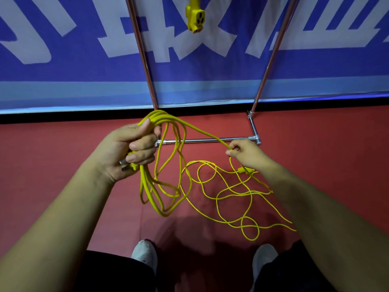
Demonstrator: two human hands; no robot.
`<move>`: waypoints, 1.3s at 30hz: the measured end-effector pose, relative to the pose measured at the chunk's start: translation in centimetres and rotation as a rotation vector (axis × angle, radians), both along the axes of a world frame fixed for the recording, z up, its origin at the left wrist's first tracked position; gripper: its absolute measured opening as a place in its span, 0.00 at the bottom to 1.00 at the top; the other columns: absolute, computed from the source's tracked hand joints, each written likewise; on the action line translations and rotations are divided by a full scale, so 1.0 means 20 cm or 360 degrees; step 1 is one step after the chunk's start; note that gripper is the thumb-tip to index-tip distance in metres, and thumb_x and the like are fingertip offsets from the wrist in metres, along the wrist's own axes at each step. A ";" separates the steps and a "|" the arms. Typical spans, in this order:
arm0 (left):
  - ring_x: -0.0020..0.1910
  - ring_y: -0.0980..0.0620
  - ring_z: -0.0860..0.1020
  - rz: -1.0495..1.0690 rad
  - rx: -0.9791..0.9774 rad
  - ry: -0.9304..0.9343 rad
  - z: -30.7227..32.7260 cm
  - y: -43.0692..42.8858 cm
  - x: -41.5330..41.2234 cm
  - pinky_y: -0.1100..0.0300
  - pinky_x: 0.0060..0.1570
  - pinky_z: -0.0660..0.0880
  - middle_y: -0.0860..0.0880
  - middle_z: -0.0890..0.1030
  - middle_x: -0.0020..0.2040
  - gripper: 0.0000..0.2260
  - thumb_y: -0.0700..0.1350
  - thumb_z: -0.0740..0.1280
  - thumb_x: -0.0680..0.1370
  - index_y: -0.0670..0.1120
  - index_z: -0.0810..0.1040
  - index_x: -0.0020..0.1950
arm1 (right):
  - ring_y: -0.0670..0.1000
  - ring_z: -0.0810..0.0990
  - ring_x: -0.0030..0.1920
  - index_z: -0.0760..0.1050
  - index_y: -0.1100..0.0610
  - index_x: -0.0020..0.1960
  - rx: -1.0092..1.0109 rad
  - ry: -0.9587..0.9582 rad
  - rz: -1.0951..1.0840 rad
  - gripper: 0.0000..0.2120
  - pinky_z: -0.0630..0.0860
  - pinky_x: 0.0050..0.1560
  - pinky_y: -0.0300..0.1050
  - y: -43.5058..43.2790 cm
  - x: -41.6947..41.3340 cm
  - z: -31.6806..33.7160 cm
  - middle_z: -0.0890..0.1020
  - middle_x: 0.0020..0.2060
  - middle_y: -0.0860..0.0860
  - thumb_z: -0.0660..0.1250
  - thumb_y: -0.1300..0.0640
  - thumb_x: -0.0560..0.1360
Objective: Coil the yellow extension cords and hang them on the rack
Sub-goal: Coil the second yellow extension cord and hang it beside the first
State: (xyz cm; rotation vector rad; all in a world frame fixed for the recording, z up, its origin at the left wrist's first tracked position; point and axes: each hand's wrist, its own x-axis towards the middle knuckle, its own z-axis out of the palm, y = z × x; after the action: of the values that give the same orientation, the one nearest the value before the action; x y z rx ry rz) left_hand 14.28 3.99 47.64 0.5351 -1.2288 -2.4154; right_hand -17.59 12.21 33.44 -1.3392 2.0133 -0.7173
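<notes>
My left hand [134,148] grips several loops of a yellow extension cord [166,186] together with its pronged plug; the loops hang down below my fist. One strand runs from the top of the bundle to my right hand [246,153], which pinches it. The loose part of the cord [235,197] lies tangled on the red floor under my right arm. Behind stands the metal rack [202,141], its base bar on the floor and two poles rising. A yellow socket end [195,17] of another cord dangles from above between the poles.
A blue banner with white characters [84,60] covers the wall behind the rack. My two grey shoes [145,252] stand on the red floor [52,157] at the bottom of the view, close to the tangle.
</notes>
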 end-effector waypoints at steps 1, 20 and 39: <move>0.17 0.59 0.60 0.0026 0.0033 0.0063 -0.01 -0.01 0.00 0.64 0.21 0.57 0.54 0.61 0.24 0.10 0.49 0.67 0.75 0.42 0.74 0.46 | 0.46 0.64 0.29 0.70 0.53 0.33 -0.0020 -0.0051 -0.0022 0.14 0.61 0.33 0.44 0.00 0.01 0.00 0.68 0.27 0.47 0.70 0.58 0.74; 0.25 0.55 0.71 0.0610 -0.0133 -0.0125 -0.05 -0.10 -0.01 0.66 0.28 0.67 0.54 0.70 0.27 0.10 0.49 0.57 0.81 0.46 0.71 0.43 | 0.51 0.72 0.26 0.72 0.58 0.42 0.0454 -0.0365 -0.0050 0.07 0.65 0.28 0.41 0.08 0.17 -0.15 0.80 0.27 0.51 0.68 0.59 0.77; 0.19 0.56 0.64 -0.0049 0.0081 -0.0251 -0.08 0.06 -0.14 0.64 0.24 0.65 0.51 0.66 0.25 0.11 0.45 0.60 0.78 0.40 0.77 0.43 | 0.47 0.76 0.30 0.78 0.63 0.43 -0.0176 -0.0579 0.0581 0.06 0.72 0.33 0.36 0.03 0.25 0.52 0.79 0.29 0.50 0.70 0.60 0.75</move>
State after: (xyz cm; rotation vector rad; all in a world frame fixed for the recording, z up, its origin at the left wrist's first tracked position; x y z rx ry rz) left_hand 11.50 5.28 46.07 0.7398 -1.2492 -2.4757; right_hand -12.53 12.73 43.92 -1.4656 1.4160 -0.8376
